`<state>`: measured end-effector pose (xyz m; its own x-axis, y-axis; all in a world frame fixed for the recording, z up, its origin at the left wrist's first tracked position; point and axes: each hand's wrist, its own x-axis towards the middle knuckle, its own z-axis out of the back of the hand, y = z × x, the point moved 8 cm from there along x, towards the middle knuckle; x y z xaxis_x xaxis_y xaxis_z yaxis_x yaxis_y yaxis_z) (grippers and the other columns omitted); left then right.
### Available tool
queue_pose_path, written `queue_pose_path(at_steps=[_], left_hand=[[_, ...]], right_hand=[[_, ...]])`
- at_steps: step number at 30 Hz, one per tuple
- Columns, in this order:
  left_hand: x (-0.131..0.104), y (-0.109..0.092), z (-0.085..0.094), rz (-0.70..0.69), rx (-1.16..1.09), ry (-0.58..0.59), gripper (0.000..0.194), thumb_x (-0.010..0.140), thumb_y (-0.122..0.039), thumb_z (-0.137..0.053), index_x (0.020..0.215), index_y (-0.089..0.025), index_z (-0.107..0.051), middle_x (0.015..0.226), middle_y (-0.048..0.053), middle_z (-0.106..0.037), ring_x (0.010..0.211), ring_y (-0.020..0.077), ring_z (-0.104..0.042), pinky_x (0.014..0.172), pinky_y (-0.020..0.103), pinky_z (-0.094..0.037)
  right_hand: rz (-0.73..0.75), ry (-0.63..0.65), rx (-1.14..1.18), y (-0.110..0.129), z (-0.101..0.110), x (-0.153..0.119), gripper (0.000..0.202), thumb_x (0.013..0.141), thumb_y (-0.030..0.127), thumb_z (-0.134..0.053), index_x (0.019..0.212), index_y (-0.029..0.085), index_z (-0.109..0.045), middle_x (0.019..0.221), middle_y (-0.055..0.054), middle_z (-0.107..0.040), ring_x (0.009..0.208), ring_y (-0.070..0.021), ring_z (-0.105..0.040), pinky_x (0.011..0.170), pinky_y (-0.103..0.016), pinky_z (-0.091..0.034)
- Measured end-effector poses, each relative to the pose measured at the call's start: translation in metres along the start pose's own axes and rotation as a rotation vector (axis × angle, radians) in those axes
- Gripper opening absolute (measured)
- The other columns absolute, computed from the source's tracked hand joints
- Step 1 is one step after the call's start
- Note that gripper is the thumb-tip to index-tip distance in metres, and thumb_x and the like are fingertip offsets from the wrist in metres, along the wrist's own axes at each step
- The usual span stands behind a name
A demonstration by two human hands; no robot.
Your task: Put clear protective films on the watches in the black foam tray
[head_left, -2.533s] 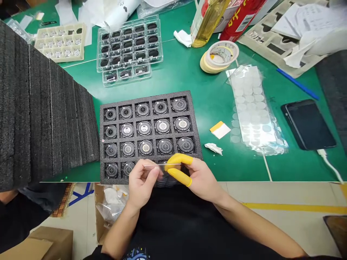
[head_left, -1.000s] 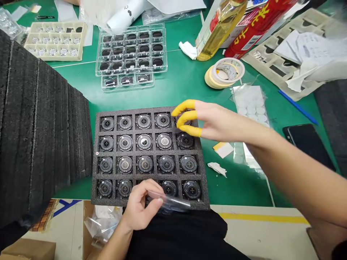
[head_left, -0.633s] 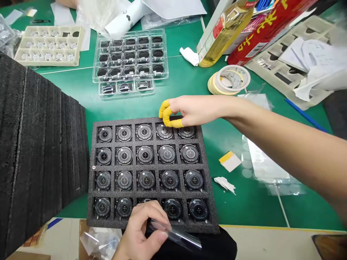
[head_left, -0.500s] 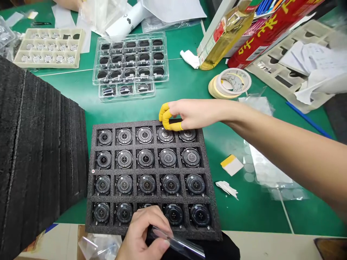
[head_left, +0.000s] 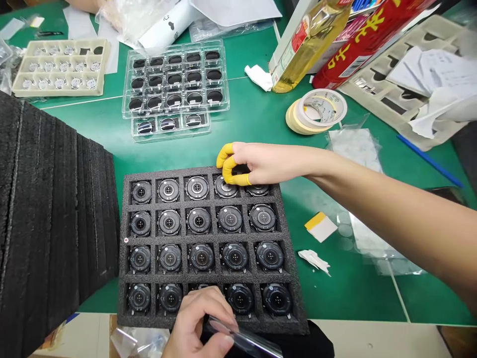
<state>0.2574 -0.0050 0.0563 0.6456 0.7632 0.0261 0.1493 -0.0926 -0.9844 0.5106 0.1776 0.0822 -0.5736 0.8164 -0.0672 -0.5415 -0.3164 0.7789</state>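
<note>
A black foam tray (head_left: pixel 216 237) holds rows of round watch cases lying back side up. My right hand (head_left: pixel 257 161), with yellow finger cots on the fingertips, is over the far row. Its fingers are curled together at a watch case (head_left: pixel 226 188), fourth from the left, touching its back; anything between the fingertips is hidden. At the tray's near edge my left hand (head_left: pixel 203 320) is closed, pinching a clear plastic sheet (head_left: pixel 248 340) that carries round film pieces. Part of a near-row watch case is covered by this hand.
A tall stack of black foam trays (head_left: pixel 55 209) stands at the left. Beyond are clear plastic trays of dark round lenses (head_left: pixel 175 79) and a beige tray (head_left: pixel 61 69). Tape rolls (head_left: pixel 316 112), a bottle of yellow liquid (head_left: pixel 311 44) and paper scraps (head_left: pixel 315 261) lie to the right.
Both hands keep nearly the same pose at the tray. The whole view has shifted slightly, with the far trays a little further left.
</note>
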Motion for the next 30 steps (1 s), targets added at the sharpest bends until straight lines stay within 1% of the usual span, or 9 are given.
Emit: queue_pose_path(at_steps=[6, 10, 13, 19, 23, 26, 30], left_hand=[[0.0036, -0.0028, -0.0008, -0.002, 0.008, -0.015, 0.019, 0.105, -0.044, -0.074, 0.110, -0.025, -0.073, 0.080, 0.005, -0.078, 0.069, 0.0173, -0.068, 0.066, 0.029, -0.052], [0.0064, -0.0054, -0.0014, -0.026, 0.010, -0.018, 0.020, 0.105, -0.045, -0.074, 0.111, -0.026, -0.074, 0.079, 0.005, -0.078, 0.067, 0.0180, -0.068, 0.063, 0.029, -0.051], [0.0087, -0.0058, -0.0015, -0.038, 0.010, -0.017, 0.020, 0.105, -0.045, -0.074, 0.111, -0.026, -0.074, 0.077, 0.005, -0.078, 0.065, 0.0178, -0.068, 0.062, 0.029, -0.051], [0.0083, -0.0009, -0.0015, -0.055, -0.006, -0.016, 0.019, 0.105, -0.044, -0.075, 0.113, -0.027, -0.074, 0.076, 0.004, -0.078, 0.063, 0.0174, -0.070, 0.060, 0.028, -0.050], [0.0087, 0.0013, -0.0018, -0.083, -0.011, -0.055, 0.021, 0.104, -0.048, -0.075, 0.110, -0.028, -0.075, 0.071, 0.003, -0.077, 0.058, 0.0180, -0.068, 0.055, 0.029, -0.049], [0.0101, 0.0012, -0.0027, -0.101, -0.014, -0.083, 0.021, 0.104, -0.049, -0.075, 0.109, -0.028, -0.075, 0.069, 0.003, -0.075, 0.055, 0.0174, -0.066, 0.052, 0.028, -0.047], [0.0085, 0.0028, -0.0036, -0.104, -0.031, -0.098, 0.022, 0.103, -0.048, -0.077, 0.108, -0.027, -0.074, 0.069, 0.003, -0.075, 0.055, 0.0167, -0.066, 0.053, 0.028, -0.046]], right_hand=[[-0.002, -0.007, 0.007, -0.0004, -0.0004, -0.0005, 0.019, 0.098, 0.030, -0.070, 0.081, 0.026, -0.078, 0.109, -0.008, -0.070, 0.103, -0.0258, -0.066, 0.091, -0.042, -0.057], [-0.005, -0.014, 0.004, -0.0026, -0.0004, -0.0012, 0.019, 0.099, 0.032, -0.070, 0.083, 0.025, -0.078, 0.113, -0.008, -0.069, 0.104, -0.0256, -0.065, 0.096, -0.044, -0.056], [0.007, -0.019, 0.014, -0.0032, -0.0005, -0.0019, 0.018, 0.099, 0.031, -0.069, 0.085, 0.025, -0.078, 0.114, -0.009, -0.068, 0.103, -0.0248, -0.064, 0.096, -0.043, -0.056], [-0.017, -0.023, 0.034, -0.0064, -0.0011, -0.0030, 0.017, 0.099, 0.028, -0.069, 0.086, 0.023, -0.077, 0.120, -0.010, -0.067, 0.105, -0.0247, -0.065, 0.096, -0.042, -0.054], [-0.021, -0.026, 0.029, -0.0075, -0.0023, -0.0025, 0.017, 0.099, 0.028, -0.068, 0.084, 0.022, -0.075, 0.121, -0.011, -0.068, 0.109, -0.0254, -0.065, 0.099, -0.043, -0.052], [-0.004, -0.042, 0.037, -0.0072, -0.0027, -0.0021, 0.018, 0.099, 0.026, -0.068, 0.083, 0.022, -0.075, 0.119, -0.010, -0.068, 0.106, -0.0241, -0.065, 0.098, -0.041, -0.053], [0.007, -0.058, 0.048, -0.0073, -0.0033, -0.0017, 0.018, 0.098, 0.024, -0.067, 0.083, 0.021, -0.075, 0.119, -0.010, -0.067, 0.106, -0.0232, -0.065, 0.100, -0.040, -0.053]])
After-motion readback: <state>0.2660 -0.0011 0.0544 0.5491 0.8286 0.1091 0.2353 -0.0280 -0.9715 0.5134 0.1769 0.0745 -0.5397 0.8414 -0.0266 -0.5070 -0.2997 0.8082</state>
